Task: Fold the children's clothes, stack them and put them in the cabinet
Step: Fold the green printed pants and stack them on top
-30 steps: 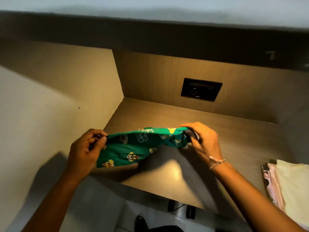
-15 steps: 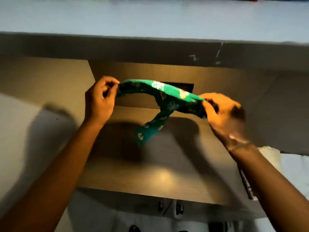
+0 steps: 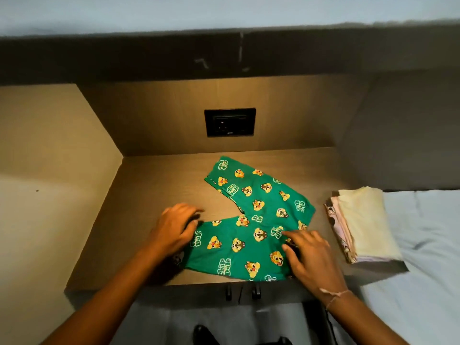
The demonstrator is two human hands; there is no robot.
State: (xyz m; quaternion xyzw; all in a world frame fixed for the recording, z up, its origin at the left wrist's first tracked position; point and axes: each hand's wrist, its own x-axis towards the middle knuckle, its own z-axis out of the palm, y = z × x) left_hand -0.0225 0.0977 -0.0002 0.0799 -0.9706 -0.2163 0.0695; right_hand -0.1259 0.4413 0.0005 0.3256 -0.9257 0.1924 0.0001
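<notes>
Green cartoon-print pants, legs splayed, flat on wooden shelf.

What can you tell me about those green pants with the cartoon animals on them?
The green pants look like soft, thin knit fabric, printed all over with yellow-brown cartoon chipmunk faces and white lettering. They lie flat and unfolded on the wooden shelf, legs spread in a V pointing left and away. The left hand rests at the near leg's cuff; the right hand presses near the waist.
</notes>
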